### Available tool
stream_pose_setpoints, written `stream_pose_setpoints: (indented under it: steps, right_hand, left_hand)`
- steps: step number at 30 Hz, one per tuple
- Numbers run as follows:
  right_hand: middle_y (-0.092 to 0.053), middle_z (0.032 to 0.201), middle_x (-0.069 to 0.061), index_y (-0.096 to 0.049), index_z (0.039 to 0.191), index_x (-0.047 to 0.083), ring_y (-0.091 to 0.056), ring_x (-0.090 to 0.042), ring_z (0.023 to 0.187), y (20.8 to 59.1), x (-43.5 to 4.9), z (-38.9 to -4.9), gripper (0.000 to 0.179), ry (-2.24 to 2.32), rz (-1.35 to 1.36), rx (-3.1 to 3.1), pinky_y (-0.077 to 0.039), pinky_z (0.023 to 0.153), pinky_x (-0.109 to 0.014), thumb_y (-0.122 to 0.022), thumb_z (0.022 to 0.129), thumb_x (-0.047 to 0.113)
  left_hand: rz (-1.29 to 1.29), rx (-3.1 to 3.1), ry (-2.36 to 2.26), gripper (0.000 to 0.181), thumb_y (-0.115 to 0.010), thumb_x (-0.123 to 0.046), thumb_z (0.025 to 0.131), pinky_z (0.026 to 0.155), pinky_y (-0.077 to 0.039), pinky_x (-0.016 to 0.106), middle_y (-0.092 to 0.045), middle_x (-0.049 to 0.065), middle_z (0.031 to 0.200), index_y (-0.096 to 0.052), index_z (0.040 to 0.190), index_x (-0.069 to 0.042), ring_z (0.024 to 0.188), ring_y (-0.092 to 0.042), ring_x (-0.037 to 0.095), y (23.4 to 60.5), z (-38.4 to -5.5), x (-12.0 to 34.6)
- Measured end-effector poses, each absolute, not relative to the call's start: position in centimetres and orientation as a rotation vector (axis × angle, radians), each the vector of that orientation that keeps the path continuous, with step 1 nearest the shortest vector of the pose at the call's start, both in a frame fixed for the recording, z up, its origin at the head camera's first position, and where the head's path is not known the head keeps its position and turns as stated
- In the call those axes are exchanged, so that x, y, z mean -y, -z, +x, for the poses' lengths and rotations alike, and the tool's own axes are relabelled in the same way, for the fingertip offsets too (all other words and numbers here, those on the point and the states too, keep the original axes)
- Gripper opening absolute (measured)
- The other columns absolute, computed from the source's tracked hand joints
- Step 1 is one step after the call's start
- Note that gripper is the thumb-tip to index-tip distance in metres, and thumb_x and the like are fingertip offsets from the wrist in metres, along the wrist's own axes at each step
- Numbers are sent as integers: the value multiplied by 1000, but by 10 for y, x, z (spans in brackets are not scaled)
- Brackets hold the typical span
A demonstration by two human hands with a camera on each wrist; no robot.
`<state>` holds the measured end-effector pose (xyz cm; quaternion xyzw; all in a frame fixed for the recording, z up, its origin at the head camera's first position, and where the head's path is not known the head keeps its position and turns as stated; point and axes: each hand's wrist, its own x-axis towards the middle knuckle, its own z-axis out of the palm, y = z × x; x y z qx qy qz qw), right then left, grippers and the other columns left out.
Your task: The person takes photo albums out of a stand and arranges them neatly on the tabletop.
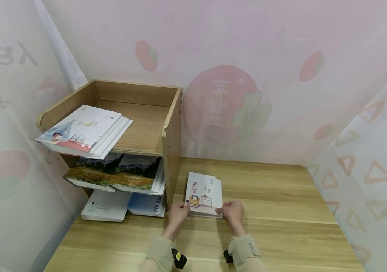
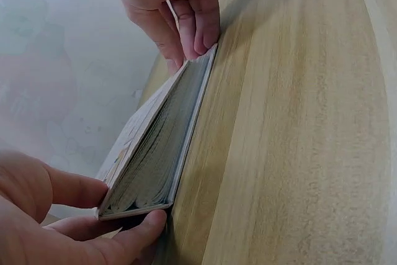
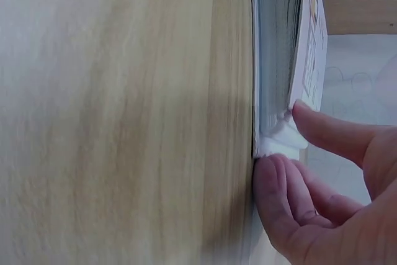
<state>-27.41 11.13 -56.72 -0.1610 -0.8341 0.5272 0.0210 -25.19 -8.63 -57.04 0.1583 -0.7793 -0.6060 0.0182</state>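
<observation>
1. The shelf (image 1: 172, 132) is a wooden unit with three levels, standing on the table (image 1: 275, 234).
2. The book (image 1: 202, 192) in hand lies on the table just beside the shelf, off its right side. It is thick and white, with drawings of furniture on the cover, and its page edges face the person.
3. The left hand (image 1: 178, 214), the one nearer the shelf, grasps the book's near corner on the shelf side, with fingers above and below it.
4. The right hand (image 1: 233, 214), on the side farther from the shelf, pinches the book's other near corner, thumb on the cover and fingers bent at the white spine.
5. On the shelf's top level, a white illustrated book (image 1: 84, 128) sticks out past the front edge.
6. On the shelf's middle level, two landscape books (image 1: 135, 172) lie side by side.
7. On the shelf's bottom level, a white book with small print (image 1: 106, 206) lies next to a blue book (image 1: 144, 204) with dark lettering.
8. Behind the shelf hangs a pale curtain (image 1: 282, 113) printed with strawberries.
</observation>
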Motion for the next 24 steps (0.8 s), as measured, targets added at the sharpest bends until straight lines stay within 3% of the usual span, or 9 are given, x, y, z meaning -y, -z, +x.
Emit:
stream_pose_setpoints:
  steps: [3,5,9,13,17,24]
  right_hand:
    - [-64,62,-7,-72,78,-6,-59,-19,55,567,-113,-274,23,-1652,-503,2579,-46,49,-25,-88,62,-2]
    - [-64,61,-8,-72,77,-6,-59,-19,54,567,-114,-275,22,-1662,-496,2584,-45,48,-25,-88,63,-1]
    - [-64,62,-9,-72,78,-5,-57,-17,53,566,-116,-277,21,-1672,-498,2597,-44,47,-24,-87,64,0]
    - [-63,61,-9,-71,77,-6,-56,-18,53,565,-119,-279,20,-1689,-497,2584,-43,47,-24,-86,65,-1]
    - [-63,60,-10,-71,75,-6,-57,-20,53,567,-120,-278,18,-1713,-509,2572,-44,45,-25,-85,64,-3]
    - [-62,56,-11,-72,70,-4,-54,-18,49,571,-116,-280,16,-1696,-483,2581,-41,43,-23,-85,61,-2]
  left_hand:
    - [477,2409,1857,19,-65,-7,91,45,-33,22,-58,5,63,-71,85,10,51,-44,12,571,-252,84]
    - [463,2416,1782,18,-69,-9,90,48,-37,25,-60,6,63,-73,83,7,53,-47,15,573,-252,83]
    - [440,2439,1624,14,-74,-12,88,68,-43,40,-70,11,74,-77,86,2,65,-57,23,576,-253,79]
    - [423,2424,1602,14,-74,-13,87,84,-37,52,-72,13,84,-78,90,0,79,-61,30,576,-255,77]
    - [448,2443,1608,14,-75,-13,86,83,-37,51,-71,12,82,-77,80,0,82,-58,32,577,-255,77]
    - [489,2426,1611,13,-75,-13,84,88,-35,55,-72,16,91,-78,87,0,94,-57,42,581,-254,82]
